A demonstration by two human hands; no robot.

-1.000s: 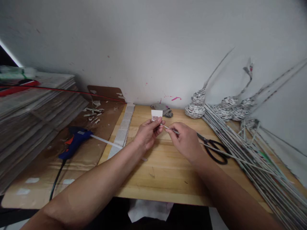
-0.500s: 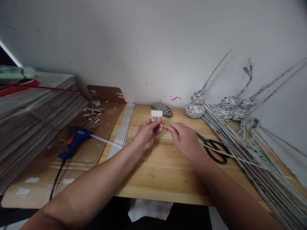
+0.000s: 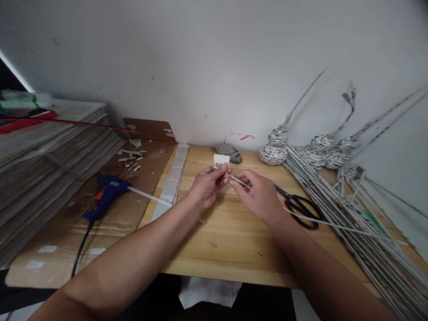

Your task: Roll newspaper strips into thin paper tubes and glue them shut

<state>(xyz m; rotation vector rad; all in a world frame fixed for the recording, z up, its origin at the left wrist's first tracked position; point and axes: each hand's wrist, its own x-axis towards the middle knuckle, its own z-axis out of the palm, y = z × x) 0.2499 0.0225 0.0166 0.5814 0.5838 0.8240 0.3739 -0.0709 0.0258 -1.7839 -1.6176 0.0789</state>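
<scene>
Between the thumb and fingers of my left hand (image 3: 207, 185) is a small piece of printed white paper (image 3: 221, 158), its top edge sticking up above the thumb. A thin rolled paper stick (image 3: 243, 182) runs from that paper into my right hand (image 3: 262, 194), which pinches it between thumb and fingers. Behind my right wrist the stick seems to carry on toward the lower right. Both hands are close together above the wooden table (image 3: 230, 249). My left fingers partly hide where stick and paper meet. Black-handled scissors (image 3: 314, 225) lie just right of my right hand.
Many paper sticks (image 3: 351, 223) lie bundled at right, below woven paper gourd shapes (image 3: 273, 154) along the wall. A blue glue gun (image 3: 105, 200) rests on cardboard (image 3: 133, 214) at left, near stacked newspapers (image 3: 56, 178) and a pile of newspaper strips (image 3: 174, 171). A grey cloth (image 3: 230, 152) lies behind my hands.
My right fingers have loosened from a tighter fist and opened up along the stick, so more of it shows. My left hand keeps its hold; the view has shifted slightly.
</scene>
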